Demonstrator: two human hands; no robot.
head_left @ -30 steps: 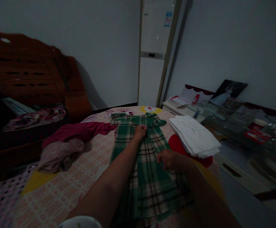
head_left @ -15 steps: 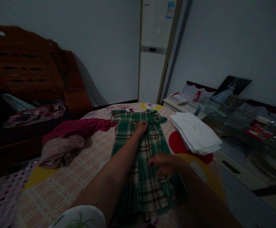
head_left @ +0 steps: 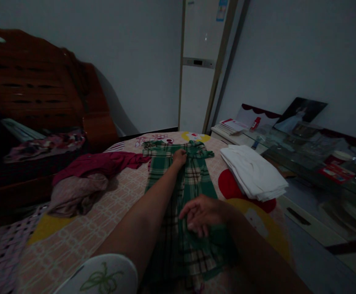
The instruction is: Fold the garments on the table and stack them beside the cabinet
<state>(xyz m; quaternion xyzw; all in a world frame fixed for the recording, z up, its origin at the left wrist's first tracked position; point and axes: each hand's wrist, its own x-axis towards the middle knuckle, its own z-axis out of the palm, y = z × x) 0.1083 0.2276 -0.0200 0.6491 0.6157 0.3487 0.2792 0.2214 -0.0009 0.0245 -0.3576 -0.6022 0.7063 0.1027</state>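
Observation:
A green plaid garment point(head_left: 194, 179) lies spread on the patterned cloth point(head_left: 122, 204), its collar end away from me. My left hand point(head_left: 180, 157) is closed on the garment near its upper middle, fingers pinching the fabric. Over the lower half, my right hand point(head_left: 204, 214) hovers with its fingers curled but apart; nothing shows in it. Fabric below that hand is rumpled and partly in shadow. To the right sits a folded white stack of cloth point(head_left: 253, 171). On the left are a crumpled magenta garment point(head_left: 95, 165) and a dusty pink one point(head_left: 76, 194).
A wooden chair point(head_left: 33, 90) with clothes on it stands at the left. At the right is a glass-topped cabinet point(head_left: 300, 163) holding papers, a photo point(head_left: 302, 114) and a red box point(head_left: 335, 172). A tall white appliance point(head_left: 196, 94) stands behind.
My right hand has shifted left, its fingers now more spread and the palm turned. My left hand has moved slightly up and left. The garment's middle has changed its folds.

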